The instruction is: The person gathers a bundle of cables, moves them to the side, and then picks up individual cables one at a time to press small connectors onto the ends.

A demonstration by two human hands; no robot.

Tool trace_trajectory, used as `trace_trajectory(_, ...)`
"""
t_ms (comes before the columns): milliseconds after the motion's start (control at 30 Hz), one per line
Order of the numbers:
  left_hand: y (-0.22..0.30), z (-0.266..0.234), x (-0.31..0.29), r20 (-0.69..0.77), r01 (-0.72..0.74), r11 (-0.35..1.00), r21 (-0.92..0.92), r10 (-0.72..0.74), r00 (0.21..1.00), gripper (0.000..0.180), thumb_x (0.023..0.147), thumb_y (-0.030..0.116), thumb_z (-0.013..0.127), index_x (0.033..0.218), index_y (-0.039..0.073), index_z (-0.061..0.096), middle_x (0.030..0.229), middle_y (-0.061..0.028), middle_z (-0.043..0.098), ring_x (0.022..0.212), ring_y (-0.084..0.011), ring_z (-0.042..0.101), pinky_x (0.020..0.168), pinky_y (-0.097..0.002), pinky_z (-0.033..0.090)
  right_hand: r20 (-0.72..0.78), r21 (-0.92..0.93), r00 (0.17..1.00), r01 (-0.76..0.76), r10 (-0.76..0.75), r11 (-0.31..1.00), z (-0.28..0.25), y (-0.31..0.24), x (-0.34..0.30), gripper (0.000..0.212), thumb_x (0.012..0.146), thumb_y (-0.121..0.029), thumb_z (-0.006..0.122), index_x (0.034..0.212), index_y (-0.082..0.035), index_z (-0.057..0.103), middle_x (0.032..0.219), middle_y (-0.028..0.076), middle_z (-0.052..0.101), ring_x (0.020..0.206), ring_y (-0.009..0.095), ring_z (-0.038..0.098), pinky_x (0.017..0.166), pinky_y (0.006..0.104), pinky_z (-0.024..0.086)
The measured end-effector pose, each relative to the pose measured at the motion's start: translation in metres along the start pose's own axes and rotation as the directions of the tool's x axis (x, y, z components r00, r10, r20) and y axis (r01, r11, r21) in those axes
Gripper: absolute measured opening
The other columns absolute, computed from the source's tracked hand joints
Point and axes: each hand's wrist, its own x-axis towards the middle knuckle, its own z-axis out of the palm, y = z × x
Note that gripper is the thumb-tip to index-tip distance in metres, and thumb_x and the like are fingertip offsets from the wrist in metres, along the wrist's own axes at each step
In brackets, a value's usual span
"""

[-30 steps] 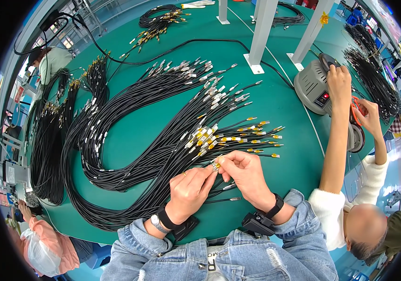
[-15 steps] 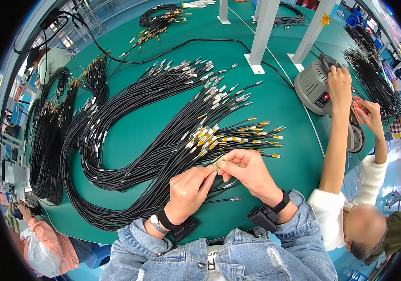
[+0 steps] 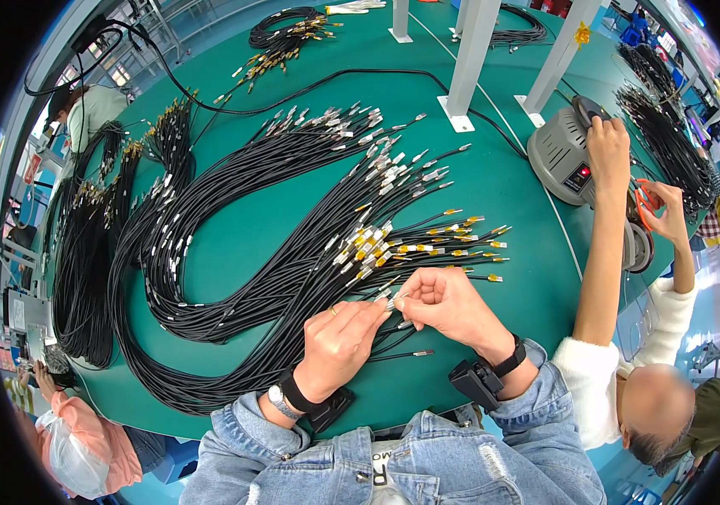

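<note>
My left hand (image 3: 339, 341) is closed in a pinch around the metal end of a black cable (image 3: 390, 304). Meeting it fingertip to fingertip, my right hand (image 3: 448, 310) pinches at the same end; whether it holds a separate small piece is hidden by the fingers. Just beyond my hands lies a thick bundle of black cables (image 3: 251, 358), looped across the green table. Many of its ends carry yellow tags (image 3: 367, 246), and others carry white tags (image 3: 394, 178). A few loose cable ends (image 3: 419, 353) stick out below my right hand.
To the right, a co-worker's hand (image 3: 608, 156) rests on a grey machine (image 3: 558, 156) with a red light; their other hand holds orange-handled scissors (image 3: 646, 204). White posts (image 3: 471, 67) rise from the table. More cable bundles (image 3: 87, 278) lie left and far back (image 3: 284, 34).
My fingertips have shifted slightly at the cable end. The yellow seen between them before no longer shows; a whitish, metallic part does. The bundle has stayed put.
</note>
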Motion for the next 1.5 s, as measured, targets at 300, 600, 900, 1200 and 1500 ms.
trace_trajectory(300,0.002,0.001,-0.003,-0.002,0.302,0.930,-0.210,-0.309,0.951,0.017,0.076,-0.003,0.072,0.091,-0.001,0.065,0.073,-0.0076,0.066,0.057,-0.0127,0.062,0.049,-0.0233,0.046,0.031,0.198,0.999,0.008,-0.015,0.980,0.017,0.002,0.000,0.012,0.090,-0.012,0.064,0.093,-0.001,0.063,0.076,0.000,0.061,0.068,0.005,0.056,0.060,0.0200,0.046)
trace_trajectory(600,0.003,-0.006,0.001,0.084,0.320,0.919,-0.232,-0.309,0.947,0.015,0.076,-0.003,0.072,0.088,0.000,0.065,0.070,-0.0059,0.063,0.054,-0.0108,0.057,0.046,-0.0221,0.043,0.027,0.115,0.999,0.027,-0.031,0.993,0.016,0.005,0.002,0.013,0.089,-0.014,0.064,0.091,-0.001,0.064,0.073,-0.002,0.059,0.063,0.003,0.051,0.053,0.0186,0.041)
trace_trajectory(900,0.002,-0.011,-0.001,0.096,0.235,0.961,-0.145,-0.222,0.970,0.013,0.073,-0.001,0.072,0.084,0.000,0.065,0.072,-0.0088,0.064,0.060,-0.0232,0.061,0.054,-0.0307,0.050,0.001,0.058,1.000,-0.005,0.005,0.998,0.013,0.002,0.000,0.014,0.088,-0.013,0.065,0.086,0.000,0.065,0.068,0.000,0.061,0.059,0.004,0.053,0.051,0.0196,0.044)
trace_trajectory(1200,0.001,-0.013,-0.004,0.111,0.272,0.951,-0.150,-0.257,0.960,0.012,0.073,-0.001,0.073,0.082,0.001,0.065,0.069,-0.0074,0.062,0.054,-0.0186,0.056,0.049,-0.0275,0.044,0.011,0.041,1.000,-0.015,0.014,0.999,0.009,0.002,0.000,0.014,0.088,-0.012,0.065,0.086,0.001,0.065,0.069,0.001,0.062,0.060,0.005,0.056,0.053,0.0200,0.046)
trace_trajectory(1500,0.000,-0.010,-0.005,0.039,0.296,0.934,-0.198,-0.294,0.955,0.010,0.074,-0.002,0.072,0.082,0.001,0.067,0.066,-0.0058,0.061,0.049,-0.0127,0.049,0.044,-0.0240,0.036,0.065,0.098,0.997,0.037,-0.044,0.995,0.009,-0.001,0.000,0.015,0.088,-0.009,0.063,0.099,0.001,0.063,0.079,0.003,0.064,0.069,0.006,0.058,0.062,0.0204,0.049)
